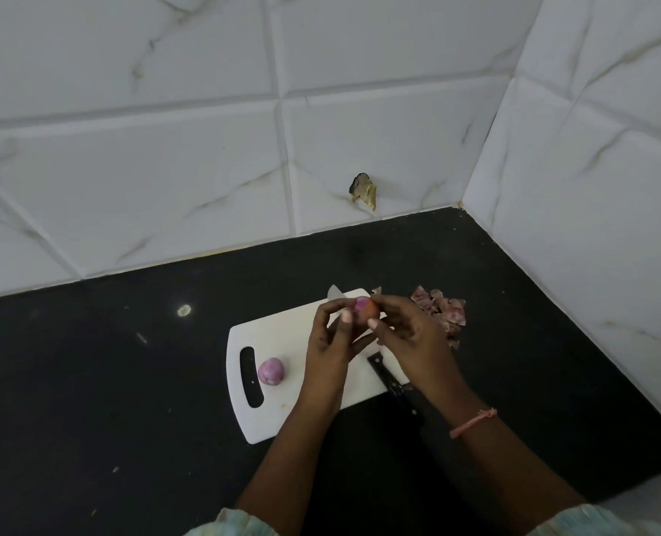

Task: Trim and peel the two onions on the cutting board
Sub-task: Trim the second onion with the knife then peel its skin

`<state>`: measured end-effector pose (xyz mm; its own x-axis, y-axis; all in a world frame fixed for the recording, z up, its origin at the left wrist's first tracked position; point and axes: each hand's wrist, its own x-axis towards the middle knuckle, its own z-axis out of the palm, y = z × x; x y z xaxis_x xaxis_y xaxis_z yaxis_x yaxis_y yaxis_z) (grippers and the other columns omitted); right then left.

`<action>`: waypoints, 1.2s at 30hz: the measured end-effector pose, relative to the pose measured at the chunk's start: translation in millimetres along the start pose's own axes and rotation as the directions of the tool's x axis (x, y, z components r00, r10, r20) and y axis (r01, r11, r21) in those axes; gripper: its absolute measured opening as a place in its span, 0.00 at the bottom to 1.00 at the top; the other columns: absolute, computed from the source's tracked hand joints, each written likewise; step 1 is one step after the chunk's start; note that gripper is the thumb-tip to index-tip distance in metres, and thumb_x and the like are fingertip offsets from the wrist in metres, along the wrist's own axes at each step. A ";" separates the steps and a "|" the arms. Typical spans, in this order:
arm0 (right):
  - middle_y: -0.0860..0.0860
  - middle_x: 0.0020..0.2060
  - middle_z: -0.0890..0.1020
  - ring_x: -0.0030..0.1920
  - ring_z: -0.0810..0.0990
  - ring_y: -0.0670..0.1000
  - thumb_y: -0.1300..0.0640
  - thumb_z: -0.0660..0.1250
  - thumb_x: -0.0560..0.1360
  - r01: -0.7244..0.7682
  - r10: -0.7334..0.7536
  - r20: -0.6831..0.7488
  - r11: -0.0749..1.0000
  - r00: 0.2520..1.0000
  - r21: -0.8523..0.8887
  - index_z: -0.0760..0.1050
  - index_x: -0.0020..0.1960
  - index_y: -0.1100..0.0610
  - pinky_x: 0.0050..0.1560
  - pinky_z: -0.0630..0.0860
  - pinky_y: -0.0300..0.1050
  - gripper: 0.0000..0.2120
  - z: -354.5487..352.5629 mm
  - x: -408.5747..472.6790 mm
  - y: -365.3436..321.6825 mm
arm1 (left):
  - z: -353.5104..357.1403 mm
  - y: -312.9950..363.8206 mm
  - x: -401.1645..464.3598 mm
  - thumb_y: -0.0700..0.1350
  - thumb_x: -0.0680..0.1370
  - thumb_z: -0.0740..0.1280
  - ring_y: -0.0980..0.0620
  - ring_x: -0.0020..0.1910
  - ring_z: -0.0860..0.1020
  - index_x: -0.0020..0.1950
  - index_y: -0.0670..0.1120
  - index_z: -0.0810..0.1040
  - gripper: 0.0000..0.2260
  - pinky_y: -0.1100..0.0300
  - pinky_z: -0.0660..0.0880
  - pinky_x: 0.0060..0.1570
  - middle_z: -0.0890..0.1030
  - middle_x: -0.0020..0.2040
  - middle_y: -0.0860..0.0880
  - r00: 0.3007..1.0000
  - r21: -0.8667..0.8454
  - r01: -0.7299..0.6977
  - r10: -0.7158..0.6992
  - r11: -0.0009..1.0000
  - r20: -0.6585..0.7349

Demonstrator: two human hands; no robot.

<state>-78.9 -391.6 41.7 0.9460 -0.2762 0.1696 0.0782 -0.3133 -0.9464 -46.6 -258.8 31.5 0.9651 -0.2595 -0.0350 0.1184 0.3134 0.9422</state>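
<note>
Head view: both hands up over the far end of a white plastic cutting board (282, 334), working one small red onion (364, 310) between them. Left hand (330, 338) grips the onion from the left side, thumb tip pressed on its front, fingers curled round the back. Right hand (410, 334) grips it from the right, thumb on the front lower edge, fingers wrapped over the top. That onion is held just above the board, not resting on it; part of it shows purple-pink flesh, the rest orange-brown skin.

2nd onion (271, 371) sits on the board near the handle slot (251, 377), at the left end, well apart from the hands. It looks peeled, pale purple and smooth.

Knife lies diagonally across the board under the hands: blade tip (334, 292) pokes out past the far edge, black riveted handle (392, 384) sticks off the near right edge onto the counter. Neither hand touches it.

Pile of onion skins (442, 309) on the black countertop (108, 381), just beside the board's far right corner, w/ a few bits trailing toward the right hand.

Pink thread band (473, 421) on the right wrist. Pale patterned sleeves at bottom edge. White marble-look tiled wall (166, 129) behind and to the right, w/ a chipped hole (363, 190) low in the back wall near the corner.
</note>
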 end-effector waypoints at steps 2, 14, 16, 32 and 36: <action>0.43 0.55 0.82 0.54 0.82 0.47 0.58 0.69 0.77 0.024 -0.024 0.004 0.999 1.000 0.024 0.77 0.63 0.48 0.50 0.82 0.53 0.15 -3.0 -1.8 -5.3 | 1.7 8.7 -2.1 0.42 0.83 0.64 0.44 0.59 0.82 0.61 0.44 0.74 0.08 0.54 0.80 0.56 0.83 0.60 0.44 1.000 0.002 -0.003 0.003 1.000 0.018; 0.51 0.46 0.85 0.48 0.84 0.47 0.64 0.70 0.75 0.279 -0.287 -0.128 0.957 0.949 -0.078 0.82 0.53 0.61 0.48 0.82 0.42 0.07 -14.0 -13.2 -48.1 | 10.4 57.4 -27.3 0.48 0.75 0.74 0.43 0.61 0.81 0.62 0.47 0.81 0.16 0.48 0.78 0.61 0.82 0.60 0.43 0.998 -0.043 0.066 -0.065 0.997 0.021; 0.50 0.47 0.85 0.49 0.84 0.48 0.60 0.70 0.75 0.253 -0.258 -0.128 0.966 0.958 -0.058 0.82 0.53 0.60 0.49 0.83 0.48 0.08 -14.3 -15.6 -55.4 | 9.4 64.3 -30.7 0.44 0.74 0.76 0.44 0.60 0.82 0.61 0.45 0.81 0.17 0.50 0.78 0.60 0.83 0.59 0.44 0.998 -0.048 0.057 -0.056 0.997 0.020; 0.44 0.44 0.84 0.48 0.84 0.45 0.62 0.72 0.74 0.232 -0.243 -0.175 0.970 0.954 -0.077 0.81 0.49 0.57 0.49 0.80 0.38 0.04 -10.1 -27.0 -88.7 | 3.6 90.2 -38.2 0.30 0.70 0.75 0.55 0.50 0.84 0.58 0.41 0.79 0.18 0.63 0.80 0.50 0.85 0.54 0.51 0.993 0.000 -0.095 0.095 0.995 0.070; 0.49 0.45 0.85 0.47 0.84 0.47 0.60 0.72 0.74 0.223 -0.239 -0.238 0.970 0.941 -0.095 0.82 0.51 0.61 0.49 0.82 0.45 0.07 -8.8 -24.5 -89.5 | 5.9 94.1 -33.6 0.31 0.71 0.74 0.56 0.52 0.84 0.59 0.40 0.79 0.18 0.63 0.80 0.50 0.84 0.56 0.50 0.991 0.013 -0.110 0.109 0.994 0.075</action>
<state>-111.8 -364.9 124.8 0.7972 -0.4009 0.4514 0.2568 -0.4514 -0.8546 -69.2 -226.0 123.3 0.9520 -0.2917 0.0929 0.0082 0.3278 0.9447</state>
